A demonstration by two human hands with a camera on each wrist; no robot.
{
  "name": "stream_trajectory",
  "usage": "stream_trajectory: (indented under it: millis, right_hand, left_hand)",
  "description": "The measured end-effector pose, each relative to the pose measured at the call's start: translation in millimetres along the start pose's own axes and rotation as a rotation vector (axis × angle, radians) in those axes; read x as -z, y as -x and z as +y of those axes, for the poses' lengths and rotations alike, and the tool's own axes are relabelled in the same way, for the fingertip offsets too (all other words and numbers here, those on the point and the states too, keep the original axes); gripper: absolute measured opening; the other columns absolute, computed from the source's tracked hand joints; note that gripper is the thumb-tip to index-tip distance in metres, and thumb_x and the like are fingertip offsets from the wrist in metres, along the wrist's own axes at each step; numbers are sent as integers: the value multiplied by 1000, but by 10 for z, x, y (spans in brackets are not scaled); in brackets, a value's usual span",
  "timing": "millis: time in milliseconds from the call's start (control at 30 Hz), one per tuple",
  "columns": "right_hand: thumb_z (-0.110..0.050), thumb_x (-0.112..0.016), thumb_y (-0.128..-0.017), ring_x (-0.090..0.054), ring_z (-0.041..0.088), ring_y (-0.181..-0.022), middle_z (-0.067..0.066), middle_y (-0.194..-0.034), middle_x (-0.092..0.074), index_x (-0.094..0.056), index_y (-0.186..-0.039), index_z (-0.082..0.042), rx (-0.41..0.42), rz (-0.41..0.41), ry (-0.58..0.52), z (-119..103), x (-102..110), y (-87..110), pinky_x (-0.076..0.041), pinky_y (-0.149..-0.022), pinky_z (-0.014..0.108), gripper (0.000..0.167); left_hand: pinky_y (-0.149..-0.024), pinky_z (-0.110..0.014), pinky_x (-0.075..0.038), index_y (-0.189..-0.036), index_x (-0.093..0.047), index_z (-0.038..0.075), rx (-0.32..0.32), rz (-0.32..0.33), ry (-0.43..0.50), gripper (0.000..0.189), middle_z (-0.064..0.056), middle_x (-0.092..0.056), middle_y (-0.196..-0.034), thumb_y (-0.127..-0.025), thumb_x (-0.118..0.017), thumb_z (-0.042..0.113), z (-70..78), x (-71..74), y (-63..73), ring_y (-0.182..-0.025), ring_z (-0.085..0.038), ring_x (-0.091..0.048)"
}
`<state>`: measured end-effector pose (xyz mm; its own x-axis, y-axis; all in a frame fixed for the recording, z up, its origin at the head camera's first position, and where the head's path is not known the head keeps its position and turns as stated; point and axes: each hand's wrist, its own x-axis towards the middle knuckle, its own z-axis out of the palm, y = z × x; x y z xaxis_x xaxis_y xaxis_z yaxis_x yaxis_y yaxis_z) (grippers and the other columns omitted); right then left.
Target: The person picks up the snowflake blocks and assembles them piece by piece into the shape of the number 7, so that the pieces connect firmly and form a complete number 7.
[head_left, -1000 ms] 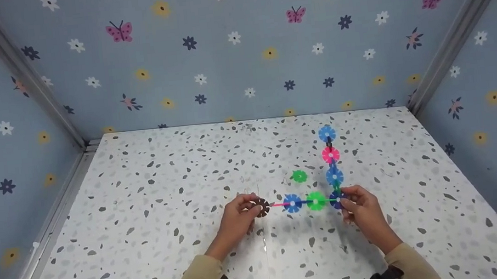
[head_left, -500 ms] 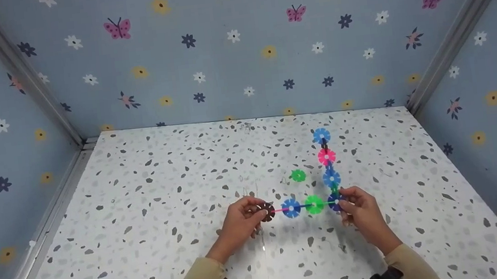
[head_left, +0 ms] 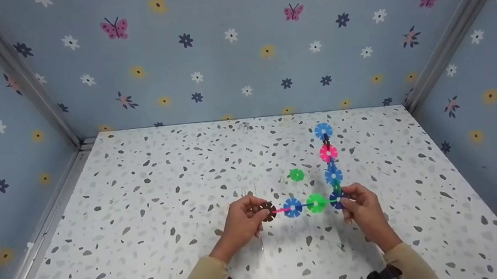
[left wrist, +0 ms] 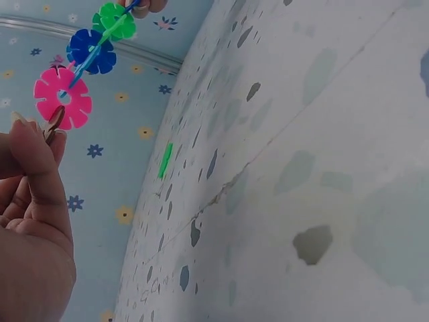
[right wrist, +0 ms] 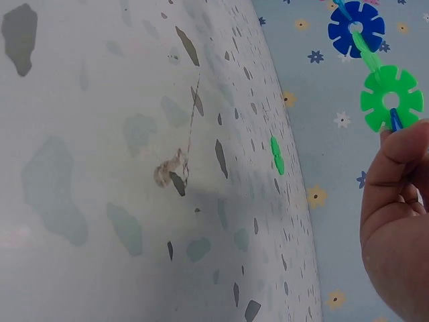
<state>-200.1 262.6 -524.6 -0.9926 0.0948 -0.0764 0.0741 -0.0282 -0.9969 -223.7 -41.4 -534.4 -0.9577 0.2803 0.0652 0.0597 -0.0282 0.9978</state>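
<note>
Notched plastic discs are linked into an L-shaped chain, which both hands hold up above the table. My left hand [head_left: 244, 221] pinches the brown disc [head_left: 268, 212] at its left end; in the left wrist view a pink disc [left wrist: 64, 98] slots into it. Along the near row sit a blue disc [head_left: 292, 208] and a bright green disc [head_left: 315, 203]. My right hand [head_left: 364, 206] pinches the dark blue disc [head_left: 337, 199] at the corner. From there the other arm runs away from me, through a pink disc [head_left: 328, 153] to a light blue disc [head_left: 323, 131] at its end.
A loose green disc [head_left: 296, 174] lies flat on the speckled white table [head_left: 166, 189], inside the angle of the chain. Blue flower-patterned walls [head_left: 216, 55] stand at the back and both sides, with metal posts [head_left: 457, 20] at the corners.
The left hand has shifted slightly to the right with the brown disc, and the near row now tilts a little. Both hands keep their grip; the head view has moved slightly.
</note>
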Motion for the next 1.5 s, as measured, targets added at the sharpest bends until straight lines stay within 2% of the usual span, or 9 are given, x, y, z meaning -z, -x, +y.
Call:
stream_trajectory:
  millis: [167,333,667,900,1167,1500]
  right_hand:
    - [12,-47,-97,-49,16,-57,15,-91,-54,-52,-113,7,17,27,20,12,-12,5,-45,-48,25,17]
    - [13,-48,-96,-48,15,-55,15,-89,-55,-51,-112,8,26,15,13,47,-29,11,-45,-47,25,16]
    - [12,-49,-96,-50,16,-57,16,-93,-57,-53,-113,6,6,36,58,56,-27,-7,-47,-49,25,18]
    - [13,-49,-96,-51,16,-55,14,-88,-56,-52,-111,7,-30,67,25,131,-32,12,-46,-48,25,16]
    - [12,-48,-96,-51,17,-56,15,-88,-55,-51,-110,6,-24,66,26,170,-41,3,-47,-49,26,15]
    - [10,-46,-99,-50,15,-57,12,-89,-52,-47,-116,5,-15,64,5,182,-16,-10,-46,-49,25,17]
  left_hand:
    - [-42,-21,-45,-104,-63,-6,-4,17,5,15,-11,-60,-78,-90,-67,-5,-16,-28,13,-50,-11,-51]
    - [-42,-21,-45,-105,-62,-6,-29,42,22,14,-11,-60,-78,-91,-66,-4,-13,-55,24,-49,-12,-51]
    - [-42,-21,-46,-103,-61,-7,-17,66,63,13,-12,-60,-80,-91,-65,-7,-60,-99,15,-50,-12,-52]
    - [-42,-21,-46,-102,-60,-7,-27,61,69,13,-12,-60,-81,-90,-64,-8,-82,-128,-8,-50,-12,-51]
    - [-43,-22,-46,-102,-60,-5,-5,66,51,12,-11,-60,-82,-91,-64,-7,-97,-126,-10,-52,-13,-52]
    - [-44,-24,-49,-108,-60,-5,6,59,114,17,-11,-59,-82,-92,-66,-2,-80,-152,-39,-53,-13,-51]
